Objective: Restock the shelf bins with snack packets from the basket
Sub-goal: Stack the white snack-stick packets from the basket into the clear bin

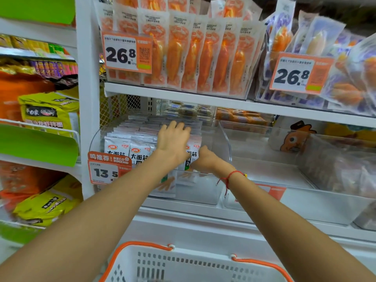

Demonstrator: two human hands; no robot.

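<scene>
L hand (pixel 174 142) lies flat, fingers spread, palm down on the tops of the white snack packets (pixel 140 139) in the clear bin (pixel 222 139), pressing, not pinching. R hand (pixel 205 159) is at the front-right end of the row, thumb up against the last packet's face; fingers are hidden behind it, so can't tell if it's clamped or just nudging. Looks like a tidy/compress step: the packets stand upright in tight rows, filling the bin's left and middle, w/ a gap left at the right wall. Basket (pixel 191 265) sits below at the frame's bottom edge, white w/ orange handles; its contents aren't visible, so can't say how much stock is left. Next bin to the right (pixel 317 192) looks mostly bare, prob still to fill. Price tag "13.5" (pixel 107 169) hangs on the bin front, clear of the hands. The shelf above (pixel 183 96) is low over the bin, so headroom for dropping in more is tight. Orange packets (pixel 195 55) overhead are full, no action needed.
</scene>
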